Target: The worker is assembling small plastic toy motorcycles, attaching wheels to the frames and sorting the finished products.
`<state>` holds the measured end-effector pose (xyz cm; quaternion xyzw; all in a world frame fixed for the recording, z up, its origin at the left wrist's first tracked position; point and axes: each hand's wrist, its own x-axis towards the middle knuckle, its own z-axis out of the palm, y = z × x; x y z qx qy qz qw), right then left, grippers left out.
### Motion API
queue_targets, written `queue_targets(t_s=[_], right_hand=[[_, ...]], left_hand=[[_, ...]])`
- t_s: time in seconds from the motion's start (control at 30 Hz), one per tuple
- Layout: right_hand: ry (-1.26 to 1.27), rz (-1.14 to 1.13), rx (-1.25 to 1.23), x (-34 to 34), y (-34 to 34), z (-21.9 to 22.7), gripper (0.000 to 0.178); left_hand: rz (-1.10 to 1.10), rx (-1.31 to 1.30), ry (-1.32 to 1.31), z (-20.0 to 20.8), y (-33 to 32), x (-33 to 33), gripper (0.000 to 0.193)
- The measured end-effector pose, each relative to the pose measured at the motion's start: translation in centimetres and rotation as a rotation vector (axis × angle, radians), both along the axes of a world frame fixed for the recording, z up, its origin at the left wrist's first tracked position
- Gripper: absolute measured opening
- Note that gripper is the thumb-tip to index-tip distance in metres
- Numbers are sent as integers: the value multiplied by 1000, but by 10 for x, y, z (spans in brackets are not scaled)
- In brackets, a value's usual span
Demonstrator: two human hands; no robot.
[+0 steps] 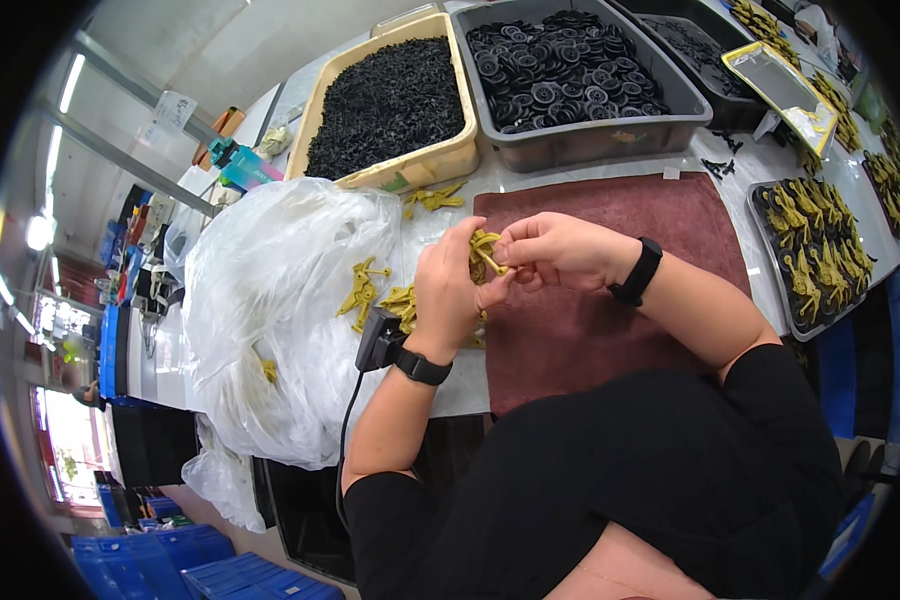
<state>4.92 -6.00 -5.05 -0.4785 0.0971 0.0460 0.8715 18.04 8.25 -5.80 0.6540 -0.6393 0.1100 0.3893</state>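
Above the left edge of a dark red cloth (pixel 610 340), my two hands meet around a small olive-yellow plastic part (pixel 485 250). My left hand (pixel 448 285) is closed on its body from the left, thumb underneath. The fingertips of my right hand (pixel 555 250) pinch at its right side; whether they also grip a smaller piece is hidden. More yellow plastic parts (pixel 360 288) lie loose on the white table beside my left wrist. Another few yellow parts (pixel 435 197) rest farther back, in front of the bins.
A cream bin (pixel 470 140) of small black pieces and a grey bin (pixel 610 135) of black wheels stand at the back. Crumpled clear plastic bags (pixel 270 260) cover the left. On the right is a tray (pixel 805 330) of yellow parts. A cabled black device (pixel 378 340) is by my left wrist.
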Motion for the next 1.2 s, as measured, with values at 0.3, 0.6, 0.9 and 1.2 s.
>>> queue_targets(t_s=[0.3, 0.6, 0.9, 1.2], right_hand=[[109, -142, 26, -11, -5, -11, 8], [307, -261, -607, 22, -46, -43, 19], [-137, -552, -1661, 21, -21, -37, 21], [-96, -204, -1270, 56, 25, -46, 22]], left_hand=[[9, -567, 905, -2, 33, 10, 42], [-297, 453, 66, -10, 56, -50, 58], [222, 294, -102, 4, 62, 18, 27], [422, 813, -198, -16, 23, 54, 34]])
